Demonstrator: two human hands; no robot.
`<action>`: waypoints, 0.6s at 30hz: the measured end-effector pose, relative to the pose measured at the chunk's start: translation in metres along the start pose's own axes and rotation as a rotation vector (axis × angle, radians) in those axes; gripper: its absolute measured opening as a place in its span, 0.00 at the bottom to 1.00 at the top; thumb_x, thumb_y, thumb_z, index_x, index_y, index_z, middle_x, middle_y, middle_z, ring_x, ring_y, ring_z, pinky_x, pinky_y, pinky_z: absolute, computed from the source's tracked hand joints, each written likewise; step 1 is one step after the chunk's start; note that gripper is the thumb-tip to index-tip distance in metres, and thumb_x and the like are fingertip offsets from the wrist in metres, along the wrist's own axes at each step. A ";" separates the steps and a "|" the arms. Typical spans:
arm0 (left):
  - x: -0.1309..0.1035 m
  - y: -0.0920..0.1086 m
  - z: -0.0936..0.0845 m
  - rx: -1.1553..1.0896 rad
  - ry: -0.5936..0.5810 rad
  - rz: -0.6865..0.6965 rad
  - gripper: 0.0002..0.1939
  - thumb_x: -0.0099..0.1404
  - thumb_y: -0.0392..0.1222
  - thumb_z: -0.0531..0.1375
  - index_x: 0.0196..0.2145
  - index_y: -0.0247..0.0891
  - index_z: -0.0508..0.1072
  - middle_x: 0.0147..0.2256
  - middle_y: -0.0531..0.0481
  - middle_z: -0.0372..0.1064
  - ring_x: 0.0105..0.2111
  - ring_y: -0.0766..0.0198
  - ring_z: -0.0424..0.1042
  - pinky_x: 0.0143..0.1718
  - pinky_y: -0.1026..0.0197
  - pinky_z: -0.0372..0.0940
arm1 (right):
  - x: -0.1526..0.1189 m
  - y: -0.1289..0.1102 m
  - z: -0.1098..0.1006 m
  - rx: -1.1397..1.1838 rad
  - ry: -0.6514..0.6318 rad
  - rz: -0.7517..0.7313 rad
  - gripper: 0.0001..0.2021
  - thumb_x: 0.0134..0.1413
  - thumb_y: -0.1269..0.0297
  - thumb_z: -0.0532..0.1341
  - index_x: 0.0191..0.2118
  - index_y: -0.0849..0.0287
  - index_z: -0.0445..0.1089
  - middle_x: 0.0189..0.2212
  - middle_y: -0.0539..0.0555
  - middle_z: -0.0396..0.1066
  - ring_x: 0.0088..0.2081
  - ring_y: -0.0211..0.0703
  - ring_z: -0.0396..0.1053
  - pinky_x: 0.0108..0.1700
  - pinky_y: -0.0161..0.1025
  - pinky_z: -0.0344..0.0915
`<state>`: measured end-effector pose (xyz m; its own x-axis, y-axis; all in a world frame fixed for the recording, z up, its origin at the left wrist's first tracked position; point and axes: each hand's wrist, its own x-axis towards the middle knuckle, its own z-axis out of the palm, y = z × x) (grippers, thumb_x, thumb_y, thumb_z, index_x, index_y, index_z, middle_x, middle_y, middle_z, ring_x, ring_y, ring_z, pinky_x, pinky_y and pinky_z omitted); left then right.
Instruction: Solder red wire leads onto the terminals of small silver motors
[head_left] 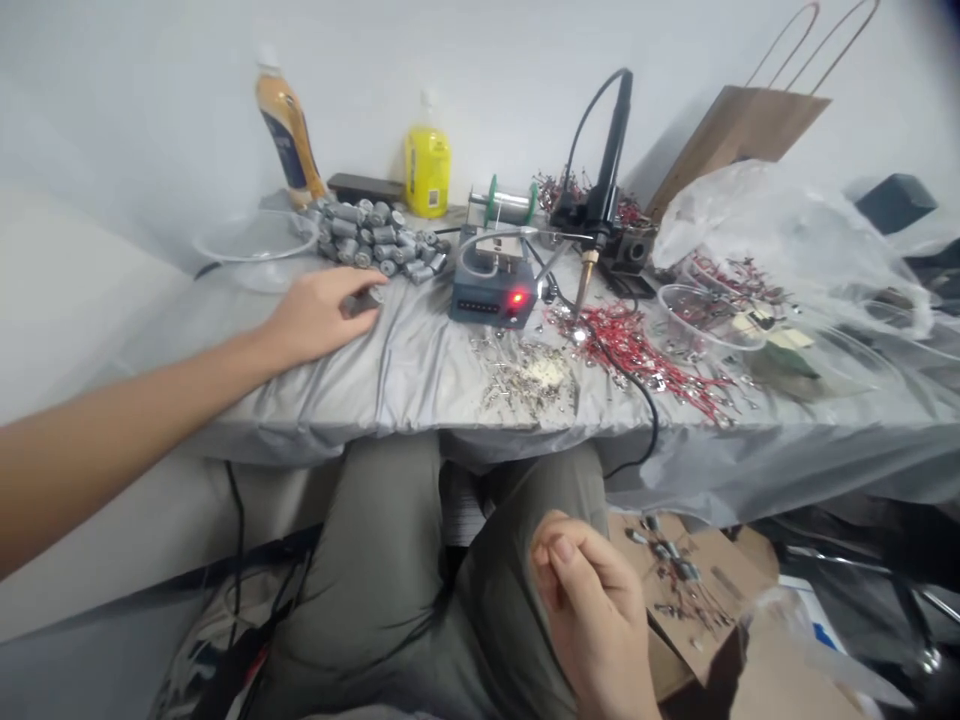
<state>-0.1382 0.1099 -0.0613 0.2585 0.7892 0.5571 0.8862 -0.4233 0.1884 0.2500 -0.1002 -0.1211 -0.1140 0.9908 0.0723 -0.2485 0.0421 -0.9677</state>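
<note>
At the left part of the table, my left hand (322,315) is closed around a small grey metal cylinder (365,299), just in front of a pile of similar cylinders (375,236). My right hand (589,590) is above my right thigh, below the table edge, with its fingers curled together; whatever it may hold is hidden. A blue box with a red light (491,290) stands right of the pile, with a spool of wire (510,207) behind it. A soldering iron (589,270) points down in its stand over red wires (645,360). Small scraps (529,380) lie in front of the box.
An orange bottle (290,135), a yellow bottle (427,165) and a clear lid (255,237) stand at the back left. Plastic tubs (709,318), a plastic bag (795,220) and a paper bag (739,125) occupy the right. A black cable (654,410) hangs over the edge; a cardboard box (724,560) is below.
</note>
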 end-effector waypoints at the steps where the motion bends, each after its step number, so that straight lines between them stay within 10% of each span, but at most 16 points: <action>1: 0.001 0.000 0.000 0.005 -0.014 -0.002 0.20 0.78 0.52 0.66 0.57 0.35 0.77 0.51 0.42 0.79 0.46 0.54 0.80 0.53 0.46 0.78 | -0.001 0.003 0.000 0.005 0.004 0.013 0.18 0.77 0.56 0.63 0.33 0.58 0.77 0.25 0.49 0.63 0.25 0.35 0.56 0.27 0.37 0.49; 11: -0.002 0.032 -0.026 -0.008 -0.159 -0.074 0.21 0.80 0.47 0.60 0.64 0.35 0.75 0.59 0.47 0.79 0.41 0.65 0.76 0.64 0.51 0.71 | -0.006 0.002 0.004 0.051 -0.003 -0.017 0.07 0.75 0.61 0.66 0.46 0.56 0.82 0.30 0.50 0.67 0.27 0.33 0.62 0.28 0.35 0.53; 18: -0.003 0.040 -0.031 -0.004 -0.177 -0.142 0.24 0.80 0.50 0.57 0.66 0.35 0.75 0.59 0.53 0.78 0.38 0.69 0.70 0.66 0.54 0.68 | 0.003 -0.006 0.023 0.225 0.002 -0.076 0.17 0.68 0.57 0.70 0.29 0.56 0.70 0.24 0.45 0.59 0.23 0.34 0.56 0.25 0.35 0.50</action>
<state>-0.1156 0.0770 -0.0302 0.1949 0.9068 0.3739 0.9172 -0.3036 0.2581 0.2289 -0.1003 -0.1095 -0.0845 0.9863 0.1420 -0.4646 0.0870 -0.8812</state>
